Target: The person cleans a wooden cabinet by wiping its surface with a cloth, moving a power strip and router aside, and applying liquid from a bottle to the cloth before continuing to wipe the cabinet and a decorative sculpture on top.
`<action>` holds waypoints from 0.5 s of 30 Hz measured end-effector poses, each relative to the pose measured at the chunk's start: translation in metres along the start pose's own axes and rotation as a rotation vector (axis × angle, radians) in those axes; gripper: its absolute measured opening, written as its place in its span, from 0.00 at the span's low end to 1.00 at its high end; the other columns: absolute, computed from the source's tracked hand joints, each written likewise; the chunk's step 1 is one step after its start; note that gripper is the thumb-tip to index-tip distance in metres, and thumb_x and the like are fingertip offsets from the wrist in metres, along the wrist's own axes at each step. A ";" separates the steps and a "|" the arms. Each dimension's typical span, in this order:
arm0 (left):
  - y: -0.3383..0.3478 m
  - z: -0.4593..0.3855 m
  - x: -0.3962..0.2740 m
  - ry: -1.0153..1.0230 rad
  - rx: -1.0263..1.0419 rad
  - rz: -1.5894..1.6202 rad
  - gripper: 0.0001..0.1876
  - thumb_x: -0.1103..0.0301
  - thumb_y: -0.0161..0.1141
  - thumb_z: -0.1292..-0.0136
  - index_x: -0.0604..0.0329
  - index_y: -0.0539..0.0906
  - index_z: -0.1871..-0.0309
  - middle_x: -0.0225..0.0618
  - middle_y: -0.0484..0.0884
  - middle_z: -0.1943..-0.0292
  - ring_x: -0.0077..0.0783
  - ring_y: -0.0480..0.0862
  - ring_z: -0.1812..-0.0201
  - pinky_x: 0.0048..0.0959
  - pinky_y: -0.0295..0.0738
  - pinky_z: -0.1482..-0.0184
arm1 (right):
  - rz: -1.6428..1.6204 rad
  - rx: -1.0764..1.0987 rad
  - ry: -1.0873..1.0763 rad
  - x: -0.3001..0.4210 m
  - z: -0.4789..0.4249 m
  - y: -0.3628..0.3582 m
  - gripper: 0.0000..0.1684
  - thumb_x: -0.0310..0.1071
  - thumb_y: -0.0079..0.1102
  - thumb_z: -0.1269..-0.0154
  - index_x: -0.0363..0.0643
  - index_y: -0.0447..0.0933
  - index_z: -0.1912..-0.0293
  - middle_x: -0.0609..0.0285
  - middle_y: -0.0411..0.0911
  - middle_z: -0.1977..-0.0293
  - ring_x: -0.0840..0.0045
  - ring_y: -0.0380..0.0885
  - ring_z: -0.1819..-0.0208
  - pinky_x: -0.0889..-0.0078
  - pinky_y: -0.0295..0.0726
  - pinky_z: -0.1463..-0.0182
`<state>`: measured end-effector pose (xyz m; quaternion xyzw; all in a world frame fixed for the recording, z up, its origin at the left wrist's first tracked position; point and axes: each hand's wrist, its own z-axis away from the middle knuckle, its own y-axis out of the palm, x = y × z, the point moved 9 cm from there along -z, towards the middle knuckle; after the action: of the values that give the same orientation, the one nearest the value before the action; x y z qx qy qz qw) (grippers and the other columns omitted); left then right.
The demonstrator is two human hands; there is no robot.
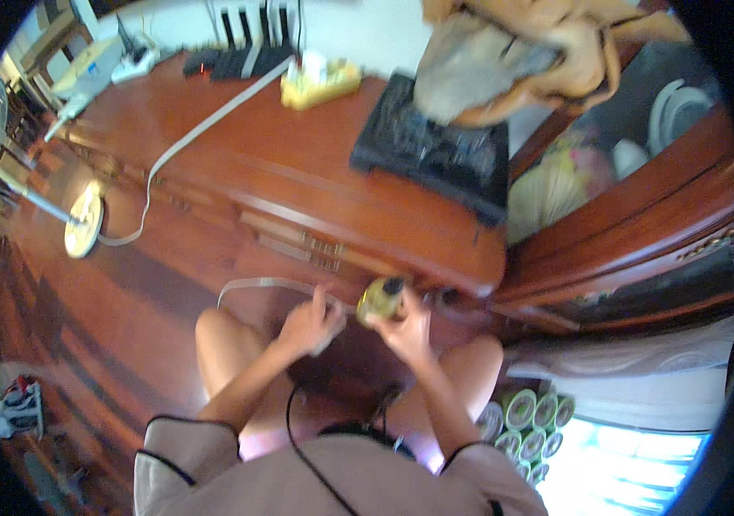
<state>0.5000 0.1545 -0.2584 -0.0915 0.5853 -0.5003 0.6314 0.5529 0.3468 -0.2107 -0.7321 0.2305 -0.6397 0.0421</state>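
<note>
Over my lap, my right hand (409, 329) grips a small rounded yellowish object with a black part (380, 302), perhaps a bottle or a roll; blur hides its exact kind. To its left is my left hand (311, 326), with one finger raised and the others curled. Something whitish shows at its palm edge, and I cannot tell whether the hand holds it. A thin pale strip (264, 282) curves from near my left knee, past the left hand, toward the yellowish object.
Before me stands a glossy reddish-brown wooden cabinet (264, 155). It bears a black tray-like object (431, 142), a yellow container (322, 84) and a pale flat cable (199, 129). A wooden carving (522, 64) overhangs at right. A fan base (83, 219) stands left; several green-rimmed cylinders (522, 409) are stacked right.
</note>
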 end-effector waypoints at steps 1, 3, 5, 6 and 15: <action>0.000 0.002 0.002 0.080 0.002 0.071 0.40 0.45 0.56 0.32 0.59 0.54 0.28 0.60 0.83 0.53 0.65 0.84 0.54 0.55 0.80 0.52 | 0.006 0.014 -0.038 0.005 -0.004 0.000 0.41 0.40 0.80 0.51 0.38 0.74 0.40 0.45 0.81 0.51 0.57 0.83 0.49 0.58 0.83 0.47; -0.010 0.001 -0.019 0.331 0.021 0.170 0.51 0.52 0.73 0.44 0.56 0.50 0.25 0.52 0.71 0.37 0.48 0.75 0.36 0.42 0.72 0.35 | 0.150 0.094 -0.098 0.029 -0.013 0.001 0.41 0.43 0.79 0.49 0.41 0.73 0.38 0.45 0.80 0.48 0.55 0.80 0.45 0.56 0.80 0.42; 0.002 0.006 -0.052 0.318 0.234 0.303 0.55 0.51 0.76 0.49 0.56 0.52 0.24 0.54 0.63 0.32 0.56 0.66 0.30 0.44 0.62 0.27 | 0.197 0.187 0.013 0.044 -0.008 -0.008 0.42 0.45 0.77 0.48 0.42 0.71 0.37 0.45 0.77 0.44 0.54 0.77 0.41 0.55 0.76 0.38; 0.000 0.003 -0.056 0.354 0.200 0.311 0.52 0.52 0.77 0.51 0.56 0.58 0.26 0.53 0.65 0.34 0.55 0.66 0.31 0.43 0.62 0.28 | 0.201 0.258 0.041 0.051 -0.009 0.000 0.42 0.45 0.77 0.47 0.43 0.70 0.37 0.46 0.76 0.43 0.54 0.77 0.40 0.55 0.76 0.37; -0.026 -0.005 -0.050 0.453 -0.074 0.807 0.33 0.62 0.80 0.55 0.59 0.80 0.44 0.41 0.78 0.42 0.40 0.76 0.38 0.40 0.69 0.34 | 0.158 0.218 -0.240 0.104 -0.016 0.012 0.49 0.43 0.75 0.46 0.45 0.61 0.29 0.50 0.58 0.31 0.52 0.68 0.33 0.52 0.70 0.31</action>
<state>0.4915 0.1815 -0.2092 0.2329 0.7146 -0.2007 0.6284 0.5423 0.2990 -0.1168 -0.7737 0.2099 -0.5637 0.1987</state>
